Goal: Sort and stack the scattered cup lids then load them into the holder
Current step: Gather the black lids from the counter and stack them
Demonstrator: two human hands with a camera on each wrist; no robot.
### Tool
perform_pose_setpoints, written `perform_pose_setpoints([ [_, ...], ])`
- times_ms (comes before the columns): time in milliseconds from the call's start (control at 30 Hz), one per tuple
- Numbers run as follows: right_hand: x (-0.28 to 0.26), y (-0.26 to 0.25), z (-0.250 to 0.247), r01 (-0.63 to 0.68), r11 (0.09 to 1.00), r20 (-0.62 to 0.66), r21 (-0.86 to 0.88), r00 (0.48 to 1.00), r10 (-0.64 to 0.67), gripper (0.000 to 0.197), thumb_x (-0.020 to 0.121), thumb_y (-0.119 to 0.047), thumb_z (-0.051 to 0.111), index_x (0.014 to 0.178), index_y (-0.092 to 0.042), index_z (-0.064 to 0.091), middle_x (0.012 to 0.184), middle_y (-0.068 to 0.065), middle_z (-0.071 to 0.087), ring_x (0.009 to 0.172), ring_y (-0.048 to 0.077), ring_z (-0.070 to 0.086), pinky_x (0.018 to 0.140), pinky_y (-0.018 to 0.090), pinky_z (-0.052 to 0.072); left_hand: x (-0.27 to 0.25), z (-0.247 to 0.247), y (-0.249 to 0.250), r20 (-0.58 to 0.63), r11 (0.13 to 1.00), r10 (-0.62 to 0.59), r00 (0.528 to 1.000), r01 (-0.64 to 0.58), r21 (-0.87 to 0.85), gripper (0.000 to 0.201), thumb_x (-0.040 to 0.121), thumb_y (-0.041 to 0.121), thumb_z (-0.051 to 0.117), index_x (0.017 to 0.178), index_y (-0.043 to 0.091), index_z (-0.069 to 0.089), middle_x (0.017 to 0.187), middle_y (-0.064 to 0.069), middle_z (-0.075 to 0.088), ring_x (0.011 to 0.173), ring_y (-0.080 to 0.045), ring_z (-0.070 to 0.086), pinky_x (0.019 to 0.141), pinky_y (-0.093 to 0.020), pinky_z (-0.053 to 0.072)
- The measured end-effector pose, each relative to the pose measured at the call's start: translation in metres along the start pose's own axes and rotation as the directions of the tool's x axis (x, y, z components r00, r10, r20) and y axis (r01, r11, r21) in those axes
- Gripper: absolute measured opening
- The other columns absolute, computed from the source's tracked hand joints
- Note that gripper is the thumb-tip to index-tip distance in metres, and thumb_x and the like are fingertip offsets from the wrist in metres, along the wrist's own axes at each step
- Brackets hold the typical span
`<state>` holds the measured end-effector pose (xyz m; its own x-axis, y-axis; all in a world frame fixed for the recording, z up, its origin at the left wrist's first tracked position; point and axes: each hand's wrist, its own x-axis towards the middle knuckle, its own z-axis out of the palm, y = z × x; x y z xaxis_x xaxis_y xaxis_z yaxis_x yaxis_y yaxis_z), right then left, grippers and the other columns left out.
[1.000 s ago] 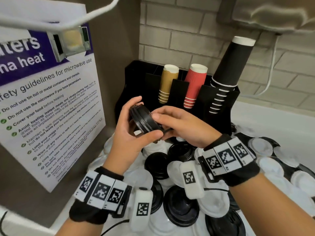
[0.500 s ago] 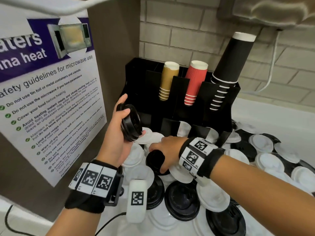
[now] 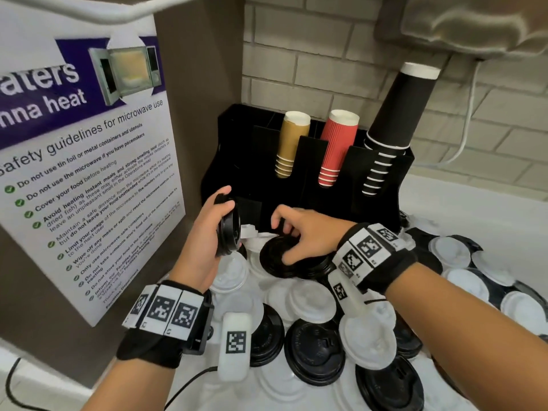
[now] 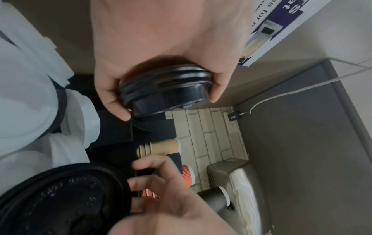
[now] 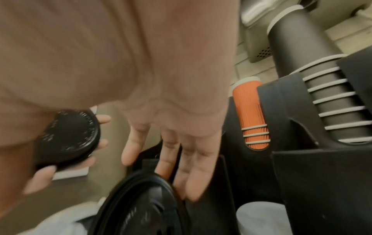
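Note:
My left hand (image 3: 221, 215) grips a short stack of black lids (image 3: 228, 232) on edge, thumb on top, in front of the black holder (image 3: 237, 137). The left wrist view shows that stack of black lids (image 4: 165, 89) pinched between thumb and fingers. To its right, my right hand (image 3: 284, 232) reaches down onto a black lid (image 3: 272, 259) lying on the pile. Its fingers (image 4: 149, 181) curl round the far rim and the thumb lies on top. In the right wrist view the black lid (image 5: 141, 206) sits below the right hand's fingers (image 5: 199, 174).
Black lids (image 3: 314, 348) and white lids (image 3: 367, 339) cover the counter in overlapping layers. The holder carries gold cups (image 3: 292, 143), red cups (image 3: 338, 149) and tall black cups (image 3: 394, 129). A microwave poster (image 3: 89, 161) stands close on the left, a brick wall behind.
My right hand left the stack, dropped to the pile and now takes hold of a black lid. My left hand carried the stack a little left and turned it on edge.

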<state>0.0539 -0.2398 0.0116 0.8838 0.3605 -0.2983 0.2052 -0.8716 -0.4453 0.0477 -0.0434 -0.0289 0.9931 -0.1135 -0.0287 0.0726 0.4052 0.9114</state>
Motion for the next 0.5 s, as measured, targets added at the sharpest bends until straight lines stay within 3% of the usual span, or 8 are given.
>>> perform_pose_setpoints([
  [67,0.002,-0.002,0.008,-0.053,0.987,0.114,-0.15,0.991,0.071,0.068,0.073,-0.039,0.079,0.126,-0.031,0.037,0.116,0.002,0.044,0.103,0.021,0.052,0.089,0.038,0.051,0.001,0.001,-0.002,-0.022,0.999,-0.001,1.0,0.002,0.044,0.027,0.095,0.027,0.051,0.117,0.037,0.063,0.101,0.004,0.063,0.072,-0.007,0.062,0.057,-0.027,0.048],
  [133,0.007,-0.005,0.018,-0.087,0.958,0.124,-0.274,0.984,0.125,0.071,0.074,-0.042,0.077,0.13,-0.028,0.035,0.114,0.002,0.042,0.101,0.022,0.053,0.086,0.037,0.051,0.0,0.002,0.0,-0.028,0.997,-0.007,1.0,0.009,0.072,0.032,0.084,0.035,0.057,0.114,0.039,0.064,0.094,0.01,0.067,0.074,-0.007,0.063,0.058,-0.028,0.048],
  [200,0.012,-0.006,0.025,-0.064,0.937,0.058,-0.345,0.994,0.089,0.058,0.08,-0.03,0.073,0.127,-0.019,0.041,0.115,0.007,0.048,0.101,0.025,0.055,0.079,0.034,0.049,0.001,0.001,0.002,-0.027,0.997,-0.009,1.0,0.011,0.082,0.038,0.075,0.039,0.057,0.112,0.04,0.065,0.087,0.013,0.068,0.075,-0.008,0.062,0.059,-0.03,0.047],
  [267,0.015,-0.007,0.026,-0.048,0.922,-0.004,-0.384,0.999,0.051,0.039,0.086,-0.017,0.065,0.121,-0.012,0.049,0.116,0.011,0.056,0.101,0.026,0.058,0.077,0.034,0.049,0.001,0.001,0.003,-0.035,0.996,-0.005,0.999,0.009,0.089,0.038,0.074,0.04,0.057,0.111,0.04,0.065,0.094,0.009,0.067,0.079,-0.012,0.061,0.059,-0.029,0.046],
  [400,0.01,-0.01,0.008,-0.038,0.962,-0.221,-0.271,0.975,-0.024,0.013,0.088,-0.021,0.06,0.099,-0.013,0.058,0.095,0.006,0.059,0.084,0.022,0.057,0.067,0.028,0.042,-0.003,0.002,0.003,-0.057,0.996,0.004,0.998,0.001,0.087,0.036,0.074,0.041,0.058,0.11,0.039,0.062,0.112,-0.003,0.061,0.093,-0.018,0.059,0.069,-0.033,0.045],
  [500,0.003,-0.023,-0.003,0.074,0.997,-0.466,-0.023,0.881,-0.076,0.016,0.086,-0.021,0.063,0.084,-0.014,0.049,0.075,-0.001,0.052,0.069,0.018,0.053,0.062,0.026,0.04,-0.004,0.009,-0.001,-0.045,0.997,0.006,0.999,-0.003,0.082,0.024,0.091,0.032,0.058,0.115,0.032,0.059,0.107,-0.003,0.062,0.083,-0.013,0.061,0.065,-0.03,0.046],
])
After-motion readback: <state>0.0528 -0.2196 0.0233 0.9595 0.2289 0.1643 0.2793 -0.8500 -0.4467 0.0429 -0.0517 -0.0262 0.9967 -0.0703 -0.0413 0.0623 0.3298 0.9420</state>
